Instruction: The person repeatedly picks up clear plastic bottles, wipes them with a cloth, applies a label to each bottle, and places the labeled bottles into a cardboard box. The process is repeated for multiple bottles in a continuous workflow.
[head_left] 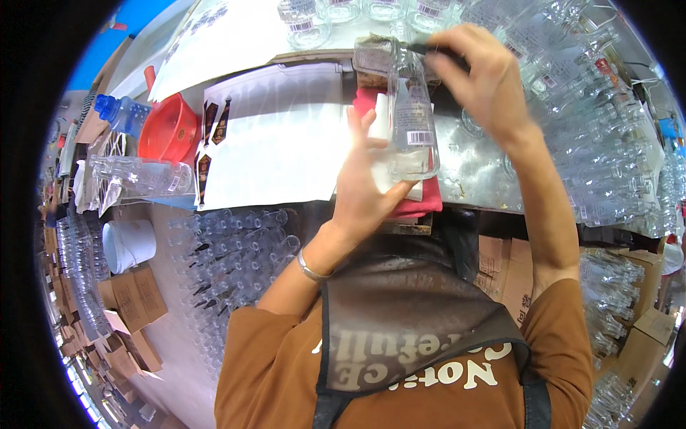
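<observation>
Dark apron (411,304) foremost, a clear glass bottle (413,121) lies above red cloth (420,208) at the counter (471,175); the spread-fingered left hand (361,182) should steady it while the right hand (493,82), its blurred grip unreadable, works lightly near its neck.

The bottle (411,118) in the grip looks like clear, smooth, glossy glass; beneath it shows matt red cloth (421,207), and by its neck a rough-faced block (373,57). Right of the grip, scuffed shiny metal worktop (468,168); left, smooth white paper (279,136) and, farther out, a glossy red plastic basin (170,129)
</observation>
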### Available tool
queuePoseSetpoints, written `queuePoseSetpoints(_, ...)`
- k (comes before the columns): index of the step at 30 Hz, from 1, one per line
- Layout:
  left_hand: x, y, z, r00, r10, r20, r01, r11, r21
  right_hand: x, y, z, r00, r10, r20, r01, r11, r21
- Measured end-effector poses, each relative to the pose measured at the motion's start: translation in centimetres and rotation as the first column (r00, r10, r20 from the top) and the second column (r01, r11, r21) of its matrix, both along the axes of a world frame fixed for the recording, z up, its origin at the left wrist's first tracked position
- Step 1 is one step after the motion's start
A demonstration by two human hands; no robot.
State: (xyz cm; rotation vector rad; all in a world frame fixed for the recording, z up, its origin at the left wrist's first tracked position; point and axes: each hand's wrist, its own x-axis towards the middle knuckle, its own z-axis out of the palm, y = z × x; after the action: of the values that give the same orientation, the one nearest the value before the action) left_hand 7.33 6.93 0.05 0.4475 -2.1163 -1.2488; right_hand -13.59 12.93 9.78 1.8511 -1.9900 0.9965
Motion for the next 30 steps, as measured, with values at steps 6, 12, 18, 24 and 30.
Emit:
queuePoseSetpoints(6,0.6,-0.4,-0.4,0.998,-0.067,0.010,0.067,0.998,-0.002,2.8,2.2,-1.5,0.968,0.222,0.117,-0.234,0.967,0.102)
queuePoseSetpoints(12,1.4,-1.5,-0.1,0.988,-0.130,0.086,0.125,0.990,0.065,4.1,4.2,-2.1,0.936,0.318,0.153,-0.317,0.948,-0.029)
queuePoseSetpoints(18,1.5,-2.1,-0.6,0.980,-0.182,0.081,0.169,0.975,0.147,-0.5,4.0,-4.6,0.927,0.048,0.373,0.012,0.987,-0.157)
queuePoseSetpoints(24,1.3,-1.4,-0.4,0.988,-0.133,0.073,0.124,0.986,0.107,4.0,7.8,-3.5,0.830,0.238,0.504,-0.314,0.947,0.071)
queuePoseSetpoints(30,1.0,-0.7,0.8,0.990,-0.069,0.122,0.070,0.998,-0.003,0.9,2.3,0.1,0.979,0.115,0.169,-0.120,0.993,0.020)
